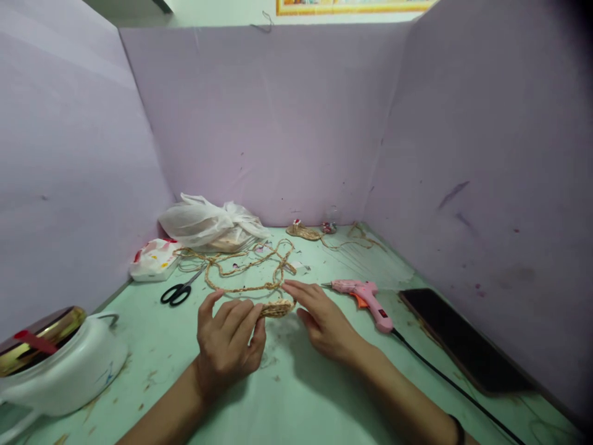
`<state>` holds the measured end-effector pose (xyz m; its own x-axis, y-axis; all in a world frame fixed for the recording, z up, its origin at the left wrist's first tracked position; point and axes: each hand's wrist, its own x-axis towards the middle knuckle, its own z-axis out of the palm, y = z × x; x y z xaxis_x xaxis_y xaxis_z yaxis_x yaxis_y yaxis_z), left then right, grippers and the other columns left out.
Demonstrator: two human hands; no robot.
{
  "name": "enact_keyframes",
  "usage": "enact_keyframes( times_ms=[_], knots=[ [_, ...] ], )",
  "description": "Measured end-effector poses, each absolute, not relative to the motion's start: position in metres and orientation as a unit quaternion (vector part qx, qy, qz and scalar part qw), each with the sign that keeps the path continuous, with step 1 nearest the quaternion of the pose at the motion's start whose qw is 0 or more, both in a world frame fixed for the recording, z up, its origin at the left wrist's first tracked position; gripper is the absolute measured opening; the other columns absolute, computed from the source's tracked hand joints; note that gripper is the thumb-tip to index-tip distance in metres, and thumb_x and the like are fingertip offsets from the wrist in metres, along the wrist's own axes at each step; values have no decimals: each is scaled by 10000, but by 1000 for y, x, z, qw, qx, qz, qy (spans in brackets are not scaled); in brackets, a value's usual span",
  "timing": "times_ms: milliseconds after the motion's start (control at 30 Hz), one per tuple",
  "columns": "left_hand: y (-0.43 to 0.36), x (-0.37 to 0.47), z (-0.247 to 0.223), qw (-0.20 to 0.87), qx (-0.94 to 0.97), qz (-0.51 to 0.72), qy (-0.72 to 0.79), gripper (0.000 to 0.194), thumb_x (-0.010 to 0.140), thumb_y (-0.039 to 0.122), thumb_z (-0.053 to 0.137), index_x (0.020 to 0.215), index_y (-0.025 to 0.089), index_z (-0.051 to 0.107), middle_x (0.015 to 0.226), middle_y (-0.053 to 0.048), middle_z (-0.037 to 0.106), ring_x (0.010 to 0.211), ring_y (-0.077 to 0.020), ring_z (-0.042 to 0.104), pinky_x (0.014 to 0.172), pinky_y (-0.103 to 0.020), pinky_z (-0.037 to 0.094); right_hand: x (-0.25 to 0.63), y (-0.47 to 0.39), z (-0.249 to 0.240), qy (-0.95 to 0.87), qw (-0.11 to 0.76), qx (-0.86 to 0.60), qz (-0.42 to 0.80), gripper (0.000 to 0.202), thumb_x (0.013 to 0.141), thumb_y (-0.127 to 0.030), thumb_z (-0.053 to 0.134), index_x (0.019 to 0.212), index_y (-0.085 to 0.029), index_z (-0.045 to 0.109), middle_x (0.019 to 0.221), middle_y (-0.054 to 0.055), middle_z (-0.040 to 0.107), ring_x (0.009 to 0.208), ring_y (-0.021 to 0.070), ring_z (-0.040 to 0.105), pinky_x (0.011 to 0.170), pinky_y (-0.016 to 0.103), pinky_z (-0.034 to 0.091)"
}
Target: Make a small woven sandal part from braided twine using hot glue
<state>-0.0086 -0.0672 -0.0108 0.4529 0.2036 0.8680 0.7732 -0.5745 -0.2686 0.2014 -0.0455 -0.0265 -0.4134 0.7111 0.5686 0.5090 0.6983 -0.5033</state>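
Observation:
My left hand (231, 334) grips a small coiled piece of braided straw cord (277, 308) between thumb and fingers, above the table. My right hand (322, 318) is at the other end of this piece. Its fingers are stretched out, with the thumb apart below them, and the fingertips are at or touching the coil's edge. A long loose length of braided cord (241, 288) loops over the table just beyond both hands. Right of my right hand lies a pink glue gun (364, 296) with an orange trigger.
Black-handled scissors (176, 294) lie left, near a white-and-red packet (155, 259) and a white plastic bag (208, 222). A finished-looking straw sole shape (303, 232) lies at the back. A dark phone (463, 340) is at right; a white pot (69, 368) stands at left. Lilac panels (278, 123) enclose the table.

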Motion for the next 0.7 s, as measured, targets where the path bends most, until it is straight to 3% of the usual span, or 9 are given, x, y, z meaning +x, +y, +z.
enact_keyframes(
  times_ms=[100,200,333,400,500,567,633,700],
  knots=[
    [-60,-10,-18,301,-779,-422,-353,242,671,96,644,899,162,597,774,-58,691,693,-189,640,904,-470,381,199,-39,-33,-853,364,-348,135,308,851,-78,413,1035,-187,633,993,85,684,926,195,561,793,344,489],
    [-52,-9,-26,188,-749,-441,-458,127,711,148,599,832,170,631,801,-56,694,738,-196,639,859,-423,418,201,-43,-35,-859,368,-343,97,192,842,-123,476,841,-172,662,725,66,688,735,191,560,665,316,468],
    [-51,2,-32,-57,-677,-480,-555,102,723,217,563,699,170,650,688,-22,668,630,-156,605,627,-284,482,191,-63,-32,-878,372,-301,23,169,807,-119,513,734,-180,653,607,38,652,641,171,529,639,313,408],
    [-55,8,-31,-138,-649,-504,-553,122,708,242,568,692,166,661,683,-19,669,631,-150,606,591,-252,487,183,-71,-33,-895,337,-292,1,185,793,-114,515,680,-180,646,556,33,622,602,168,512,615,316,383],
    [-59,14,-30,-199,-628,-522,-542,144,699,257,571,706,159,676,707,-26,677,657,-153,618,608,-246,501,179,-75,-34,-902,298,-309,35,119,788,-253,596,717,-181,658,602,45,643,634,183,540,617,316,392],
    [-61,14,-31,-205,-632,-523,-534,146,705,256,572,719,158,679,727,-30,678,679,-157,622,628,-250,503,184,-75,-32,-888,319,-323,73,243,766,-405,635,844,-178,672,759,73,691,718,206,579,662,327,422],
    [-61,12,-32,-190,-643,-525,-524,136,720,248,571,730,162,676,740,-29,673,703,-157,619,648,-251,500,196,-73,-26,-858,376,-338,89,329,812,-464,565,946,-182,668,912,95,701,790,218,608,711,343,443],
    [-61,11,-34,-171,-657,-526,-512,121,736,238,569,742,167,667,749,-26,665,715,-152,612,660,-249,496,213,-70,-16,-811,433,-385,81,333,902,-406,416,918,-203,679,932,85,706,827,215,630,747,348,452]
  ],
)
